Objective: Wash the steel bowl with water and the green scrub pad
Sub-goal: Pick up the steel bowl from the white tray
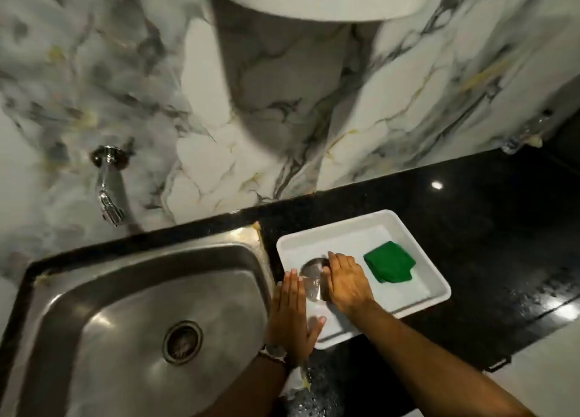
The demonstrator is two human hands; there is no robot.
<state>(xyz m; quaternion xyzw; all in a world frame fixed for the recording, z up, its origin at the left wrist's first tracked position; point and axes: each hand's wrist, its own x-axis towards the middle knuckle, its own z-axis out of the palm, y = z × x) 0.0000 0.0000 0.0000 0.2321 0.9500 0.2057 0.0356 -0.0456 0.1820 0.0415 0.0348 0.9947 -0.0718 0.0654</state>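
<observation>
A marbled wall (282,118) is rising behind a black granite counter (470,228), where a steel sink (110,306) is sitting at the left with its drain (182,342) at about seven o'clock of the view and a chrome tap (108,197) is jutting from the wall above it, no water visibly running. To the right of the sink, a white tray (439,291) is lying on the counter, holding the steel bowl (314,277) in its near-left part and the green scrub pad (390,262) at roughly three o'clock from the bowl, near it but not touching.

A person's two bare hands are bracketing the bowl. The left hand (292,316) is stretching flat, fingers straight and together, pointing to twelve o'clock along the bowl's left side, at the tray's left edge. The right hand (345,283) is lying open and spread against the bowl's right side, its fingers covering part of the rim; neither hand is closed on anything, and whether either palm is pressing the metal cannot be told.

The bowl is sitting between the palms, so both hands are equally placed to lift it. The sink is lying at nine o'clock from the bowl, just past the tray's edge, and the carry will probably be running leftward toward the tap. The pad is nearer the right hand.
</observation>
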